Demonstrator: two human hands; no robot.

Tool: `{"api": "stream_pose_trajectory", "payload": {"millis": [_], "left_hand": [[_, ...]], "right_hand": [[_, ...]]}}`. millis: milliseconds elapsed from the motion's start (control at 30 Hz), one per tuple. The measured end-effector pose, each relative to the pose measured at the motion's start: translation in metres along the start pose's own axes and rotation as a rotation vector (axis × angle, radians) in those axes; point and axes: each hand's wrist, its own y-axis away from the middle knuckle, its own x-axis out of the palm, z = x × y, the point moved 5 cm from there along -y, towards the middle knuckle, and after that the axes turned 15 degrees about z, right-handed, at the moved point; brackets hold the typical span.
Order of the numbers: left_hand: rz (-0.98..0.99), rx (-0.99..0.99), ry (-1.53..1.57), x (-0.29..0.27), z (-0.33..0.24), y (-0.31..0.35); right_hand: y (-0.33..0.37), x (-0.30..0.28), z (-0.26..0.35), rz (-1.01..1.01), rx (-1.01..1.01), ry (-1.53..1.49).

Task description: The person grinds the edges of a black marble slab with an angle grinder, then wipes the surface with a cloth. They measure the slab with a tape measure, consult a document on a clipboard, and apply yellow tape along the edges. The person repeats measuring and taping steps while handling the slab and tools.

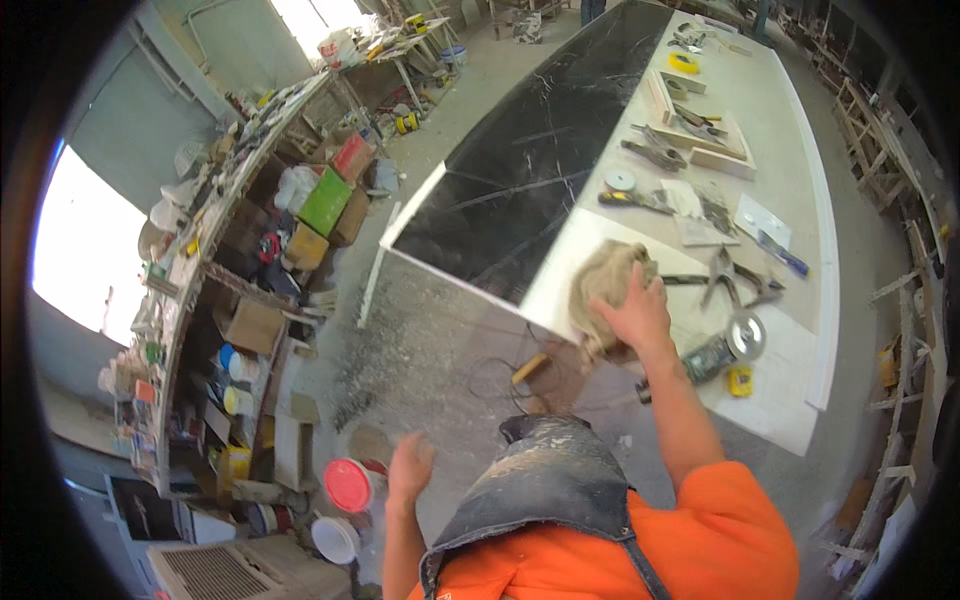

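A crumpled beige rag lies on the white near end of the long table. My right hand is on top of it, fingers bent over the cloth. Just right of that wrist sits an angle grinder with a round disc, a small yellow tape measure beside it. Past the rag lie metal clamps. My left hand hangs low over the floor, close to a bucket with a red lid. Its fingers are small and blurred, and I see nothing in it.
A glossy black veined slab covers the table's left side. Clamps, wooden strips, a blue-handled tool and yellow tape lie along the right. Cluttered shelves line the left wall. A cable and a white bucket are on the floor.
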Motion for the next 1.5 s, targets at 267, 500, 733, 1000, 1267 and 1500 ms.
{"api": "stream_pose_trajectory", "payload": {"millis": [267,500,733,1000,1267,1500], "left_hand": [[0.216,-0.187,0.172,-0.05,0.03,-0.099],[0.33,0.1,0.081,-0.146,-0.034,-0.273],[0.589,-0.01,0.358,-0.203,-0.028,-0.378],[0.893,-0.033,0.677,-0.2,-0.004,-0.408],[0.961,-0.247,1.002,-0.207,-0.015,-0.407],[0.834,-0.292,0.979,-0.214,-0.021,-0.404]], "right_hand": [[-0.016,-0.004,0.006,-0.147,0.067,-0.331],[-0.06,-0.081,0.071,-0.416,-0.108,-1.107],[-0.257,-0.06,0.157,-0.451,-0.021,-0.672],[-0.37,0.008,0.24,-0.199,0.15,-0.118],[-0.193,0.095,0.394,-0.026,-0.529,-0.164],[-0.09,0.109,0.307,-0.105,-0.323,-0.167]]}}
